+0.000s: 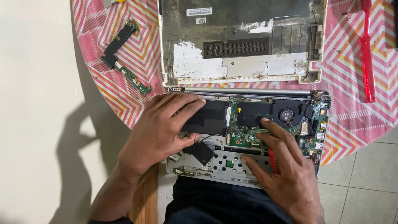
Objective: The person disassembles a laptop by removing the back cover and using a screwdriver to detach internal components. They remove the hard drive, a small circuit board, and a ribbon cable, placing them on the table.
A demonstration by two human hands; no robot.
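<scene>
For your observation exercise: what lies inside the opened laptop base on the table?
Inside the laptop base show a green circuit board, a round fan and black covered blocks. The left hand and right hand cover parts beneath them, so those cannot be seen.

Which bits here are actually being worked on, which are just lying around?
In hand:
opened grey laptop base
green circuit board
left hand on black flat block
right hand with red tool

Lying about:
detached grey bottom cover
narrow green board strip
long red tool
</scene>
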